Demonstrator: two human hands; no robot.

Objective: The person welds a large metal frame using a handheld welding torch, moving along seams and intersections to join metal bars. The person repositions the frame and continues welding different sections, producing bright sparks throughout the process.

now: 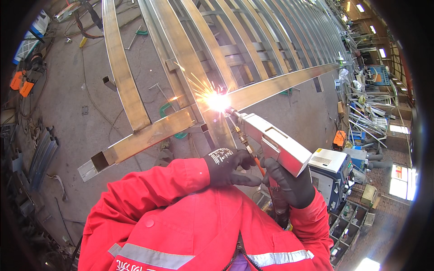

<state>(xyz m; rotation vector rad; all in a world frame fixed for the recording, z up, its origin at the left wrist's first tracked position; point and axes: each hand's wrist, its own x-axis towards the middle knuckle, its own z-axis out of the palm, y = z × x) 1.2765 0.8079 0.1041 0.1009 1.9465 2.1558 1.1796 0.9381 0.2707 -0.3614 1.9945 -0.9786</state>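
My right hand (291, 183), in a black glove, is wrapped round a handheld welding gun (282, 147) with a boxy silver-white body. A brass fitting and an orange hose run along the gun's side. Its nozzle points at a joint between rectangular metal tubes, where a bright glare (218, 102) hides the seam and throws sparks up and left. Over the near end of a metal tube (221, 133) is my left hand (228, 167), also black-gloved. Its thumb is held apart from the curled fingers, and nothing shows between them. A cross tube (153, 133) runs beneath the long ones.
Long parallel tubes (246, 38) form a large frame stretching away. Green clamps (166, 109) sit beside the joint. At right stand a white-and-blue machine (327, 167), a divided parts bin (348, 226) and piled metal offcuts (368, 119). Cables (90, 97) cross the floor.
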